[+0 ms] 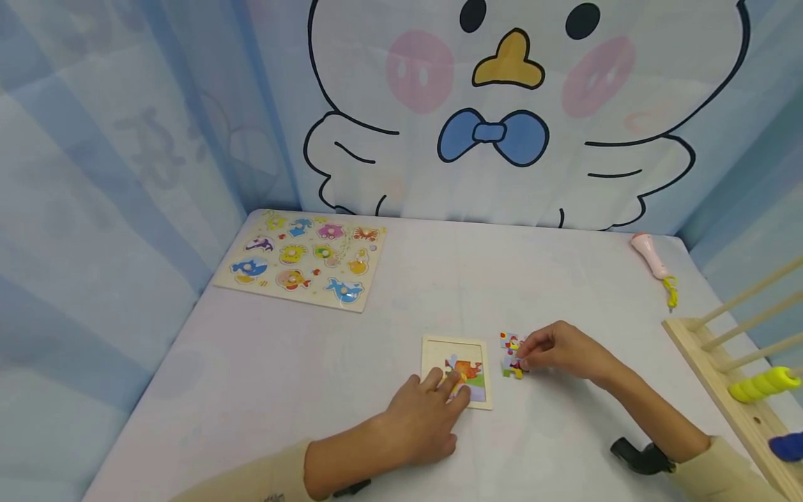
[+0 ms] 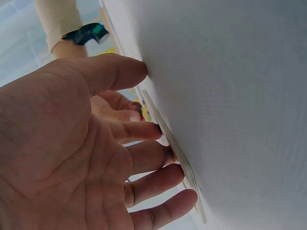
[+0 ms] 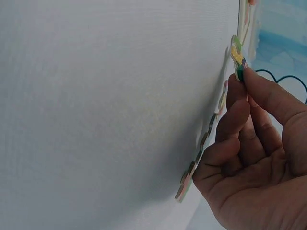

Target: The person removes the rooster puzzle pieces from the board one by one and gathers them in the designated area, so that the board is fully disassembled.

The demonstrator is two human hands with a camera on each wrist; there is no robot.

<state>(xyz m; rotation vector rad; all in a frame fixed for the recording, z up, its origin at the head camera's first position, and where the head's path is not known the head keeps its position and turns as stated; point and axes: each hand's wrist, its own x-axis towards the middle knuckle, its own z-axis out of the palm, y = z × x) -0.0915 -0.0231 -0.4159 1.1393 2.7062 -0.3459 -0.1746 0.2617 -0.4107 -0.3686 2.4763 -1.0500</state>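
Fingertips of my left hand [image 1: 419,420] rest on a small wooden puzzle tray [image 1: 435,348], its fingers spread and the thumb out to the side on the cloth. A few joined jigsaw pieces with an orange figure [image 1: 467,369] fill part of the tray; the fingers hide some of them. To the right of the tray, my right hand [image 1: 567,352] pinches a jigsaw piece [image 3: 236,55] between thumb and index finger, lifted at a tilt in the right wrist view. Several other colourful pieces [image 1: 509,340] lie on the table beneath and beside that hand.
A wooden peg board with sea animals [image 1: 320,254] lies at the back left. A pink handle-shaped thing with a yellow strap [image 1: 650,256] is at the back right. Along the right edge stands a wooden rack [image 1: 702,362] with rods and yellow beads [image 1: 762,385].
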